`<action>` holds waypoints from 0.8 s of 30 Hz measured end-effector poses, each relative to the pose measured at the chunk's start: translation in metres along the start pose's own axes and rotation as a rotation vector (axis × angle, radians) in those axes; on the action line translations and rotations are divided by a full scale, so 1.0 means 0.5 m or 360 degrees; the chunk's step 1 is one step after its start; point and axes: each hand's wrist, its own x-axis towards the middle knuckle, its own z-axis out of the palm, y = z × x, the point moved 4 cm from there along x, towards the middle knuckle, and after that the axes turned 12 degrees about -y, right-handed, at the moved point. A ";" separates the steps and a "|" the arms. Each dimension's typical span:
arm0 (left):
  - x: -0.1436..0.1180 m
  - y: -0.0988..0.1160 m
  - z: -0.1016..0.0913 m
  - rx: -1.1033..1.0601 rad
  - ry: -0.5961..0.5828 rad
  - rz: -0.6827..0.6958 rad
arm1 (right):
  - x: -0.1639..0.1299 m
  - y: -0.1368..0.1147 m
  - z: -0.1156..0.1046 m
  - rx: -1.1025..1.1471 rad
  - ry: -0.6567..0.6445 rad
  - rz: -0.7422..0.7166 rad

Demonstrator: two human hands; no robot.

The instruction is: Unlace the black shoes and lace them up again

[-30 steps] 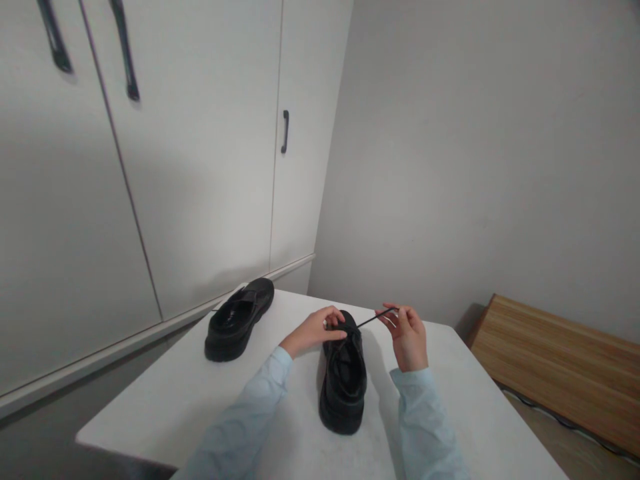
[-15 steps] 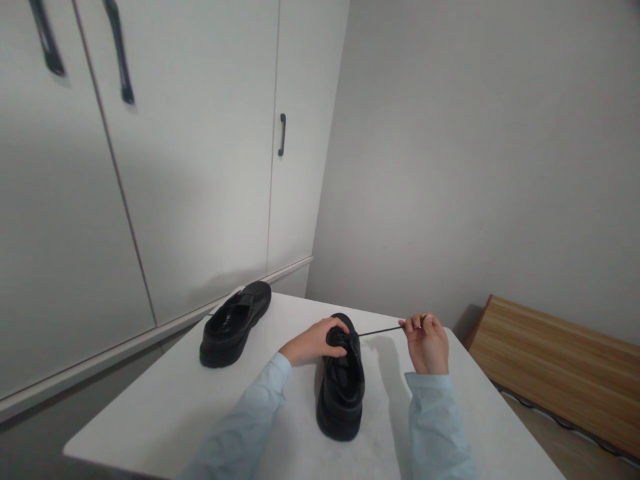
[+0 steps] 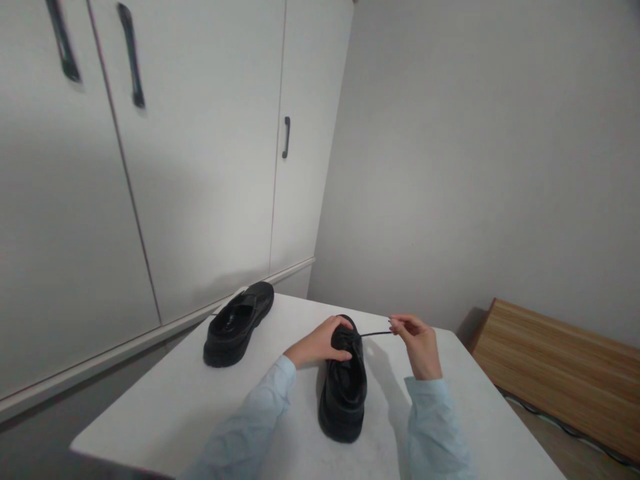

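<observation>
Shoelace [image 3: 376, 333] runs taut from the near shoe [image 3: 344, 387], pinched in the right hand [image 3: 419, 343]. Left hand [image 3: 320, 343] cups the toe on the counter [image 3: 175, 407]. A harder tug could slip the lace or drag the shoe.

The left hand [image 3: 320, 344] hides the near shoe's [image 3: 344, 393] toe

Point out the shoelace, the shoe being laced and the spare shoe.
shoelace [image 3: 376, 333], head view, middle of the taut stretch.
laced shoe [image 3: 344, 400], head view, heel opening.
spare shoe [image 3: 235, 325], head view, its upper.
</observation>
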 end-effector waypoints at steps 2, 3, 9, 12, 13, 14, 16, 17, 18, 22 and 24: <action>0.002 0.000 0.003 0.0041 0.0024 0.0007 | 0.000 -0.004 0.023 -0.0103 -0.0239 0.0031; 0.003 0.000 0.004 0.0073 0.0046 0.0007 | -0.001 -0.007 0.034 -0.0154 -0.0333 0.0040; 0.004 0.017 -0.002 0.0280 0.0212 0.0019 | -0.009 -0.007 0.076 -0.0555 -0.0561 0.0085; 0.003 0.028 -0.003 0.0367 0.0217 0.0046 | -0.009 0.002 0.082 -0.0659 -0.0592 0.0118; 0.003 0.029 -0.002 0.0401 0.0214 0.0051 | -0.009 0.005 0.084 -0.0673 -0.0607 0.0127; 0.003 0.029 -0.002 0.0431 0.0212 0.0051 | -0.010 0.007 0.086 -0.0683 -0.0618 0.0132; 0.003 0.027 -0.001 0.0474 0.0217 0.0041 | -0.010 0.009 0.089 -0.0707 -0.0633 0.0129; 0.004 0.025 -0.001 0.0491 0.0222 0.0035 | -0.010 0.010 0.091 -0.0719 -0.0637 0.0124; 0.004 0.023 -0.001 0.0508 0.0225 0.0033 | -0.010 0.011 0.092 -0.0727 -0.0640 0.0122; 0.006 0.015 0.001 0.0574 0.0212 0.0022 | -0.011 0.017 0.097 -0.0753 -0.0643 0.0137; 0.007 0.011 0.003 0.0600 0.0206 0.0008 | -0.011 0.019 0.100 -0.0773 -0.0648 0.0144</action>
